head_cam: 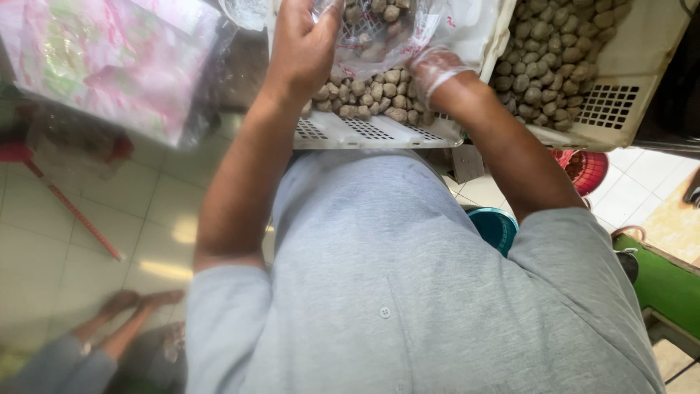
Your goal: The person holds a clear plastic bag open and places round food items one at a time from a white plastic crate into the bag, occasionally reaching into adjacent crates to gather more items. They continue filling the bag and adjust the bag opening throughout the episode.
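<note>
I see my bare left hand (302, 44) gripping the edge of a clear plastic bag (379, 33) partly filled with brown meatballs, above the near edge of a white perforated plastic crate (379, 131). My right hand (434, 69), in a thin clear glove, rests among the loose meatballs (372, 91); I cannot tell how its fingers lie.

meatballs (368, 91) crowd crate (379, 133), bag (379, 36) overhead

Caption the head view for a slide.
Bare left hand holds a clear plastic bag open while the gloved right hand gathers brown balls from a white crate.
</note>
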